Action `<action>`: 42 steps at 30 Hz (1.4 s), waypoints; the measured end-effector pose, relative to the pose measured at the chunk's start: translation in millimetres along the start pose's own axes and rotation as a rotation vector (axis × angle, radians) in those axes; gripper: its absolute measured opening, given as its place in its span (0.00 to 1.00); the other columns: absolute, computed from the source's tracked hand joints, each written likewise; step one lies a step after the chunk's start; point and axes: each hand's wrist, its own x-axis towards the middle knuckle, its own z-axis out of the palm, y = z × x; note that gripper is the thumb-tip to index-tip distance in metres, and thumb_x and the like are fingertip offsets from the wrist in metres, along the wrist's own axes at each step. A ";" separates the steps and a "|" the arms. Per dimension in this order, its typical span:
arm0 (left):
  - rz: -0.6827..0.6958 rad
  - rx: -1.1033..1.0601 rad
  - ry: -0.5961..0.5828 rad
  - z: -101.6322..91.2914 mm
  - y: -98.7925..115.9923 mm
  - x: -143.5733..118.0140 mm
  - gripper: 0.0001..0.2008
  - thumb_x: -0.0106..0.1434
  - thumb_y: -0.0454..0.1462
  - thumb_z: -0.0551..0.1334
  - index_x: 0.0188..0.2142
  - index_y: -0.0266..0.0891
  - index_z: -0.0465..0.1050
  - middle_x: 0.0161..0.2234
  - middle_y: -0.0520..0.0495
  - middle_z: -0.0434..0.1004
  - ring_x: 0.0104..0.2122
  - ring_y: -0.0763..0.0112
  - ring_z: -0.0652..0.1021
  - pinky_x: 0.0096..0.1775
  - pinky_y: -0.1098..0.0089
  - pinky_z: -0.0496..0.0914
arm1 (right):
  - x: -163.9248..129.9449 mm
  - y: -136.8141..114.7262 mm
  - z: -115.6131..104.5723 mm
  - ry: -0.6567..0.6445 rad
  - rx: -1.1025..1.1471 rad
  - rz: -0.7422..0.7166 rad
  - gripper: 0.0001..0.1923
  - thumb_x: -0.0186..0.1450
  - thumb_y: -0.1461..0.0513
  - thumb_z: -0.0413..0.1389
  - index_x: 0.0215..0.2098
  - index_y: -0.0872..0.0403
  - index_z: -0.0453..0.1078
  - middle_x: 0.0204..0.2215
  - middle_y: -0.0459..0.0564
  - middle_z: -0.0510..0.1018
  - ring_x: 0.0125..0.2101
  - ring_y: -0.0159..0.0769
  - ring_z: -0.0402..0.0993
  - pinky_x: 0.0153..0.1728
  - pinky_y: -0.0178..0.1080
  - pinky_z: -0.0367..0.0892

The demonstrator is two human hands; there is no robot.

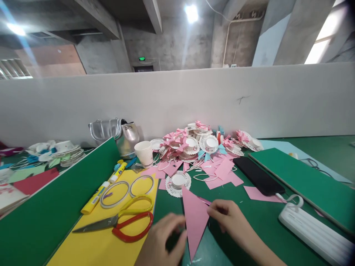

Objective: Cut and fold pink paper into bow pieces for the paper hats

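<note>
Down at the near edge of the green table [266, 218], both hands work one pink triangle [195, 216] of paper that lies flat with its sharp tip pointing toward the person. The right hand [226, 216] pinches the triangle's right corner between thumb and fingertips, seemingly to keep the sheet from sliding, while the left hand [163, 240] is curled over its left edge; that hand is blurred, so I cannot tell whether it grips the paper or only rests on it. Just beyond the triangle's broad end sits a white paper doily [178, 183] with a small cup at its middle, close enough to be reached without stretching. Tools lie to the left on a yellow sheet [91, 247], which probably serves as a work mat: scissors [122, 222] with one yellow and one red loop, blades closed and pointing left, two tape rings [127, 190] and a glue stick [95, 197] along the sheet's far edge. Farther back, against the white partition [177, 99], finished doilies with pink and blue bows form a pile [205, 142], kept clear of the working space, with loose pink scraps [222, 171] spilling toward the hands. A paper cup [144, 152] and a silver bag [119, 135] stand left of the pile. On the right, a black phone [257, 175] lies beside a green board [305, 183], wired to a white power bank [316, 231].
</note>
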 end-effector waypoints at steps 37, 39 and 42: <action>-0.617 -0.947 0.313 16.7 -7.8 35.0 0.14 0.48 0.41 0.64 0.32 0.32 0.73 0.35 0.42 0.78 0.37 0.56 0.75 0.33 0.66 0.70 | -6.2 7.7 0.2 0.103 -0.118 -0.410 0.22 0.49 0.73 0.47 0.40 0.52 0.67 0.37 0.50 0.74 0.38 0.37 0.69 0.38 0.37 0.64; -0.572 -1.055 0.304 16.5 -7.7 35.9 0.14 0.48 0.38 0.64 0.35 0.33 0.72 0.35 0.42 0.78 0.37 0.58 0.75 0.35 0.67 0.69 | -4.5 7.7 0.6 0.102 -0.119 -0.418 0.21 0.48 0.73 0.48 0.36 0.52 0.71 0.34 0.50 0.76 0.38 0.39 0.70 0.38 0.37 0.65; -0.555 -1.250 0.294 15.6 -8.9 37.4 0.21 0.48 0.33 0.62 0.44 0.38 0.66 0.33 0.46 0.77 0.33 0.63 0.76 0.32 0.69 0.70 | -0.9 10.0 1.3 0.158 -0.057 -0.384 0.16 0.47 0.72 0.49 0.28 0.53 0.75 0.29 0.50 0.78 0.34 0.40 0.72 0.35 0.37 0.67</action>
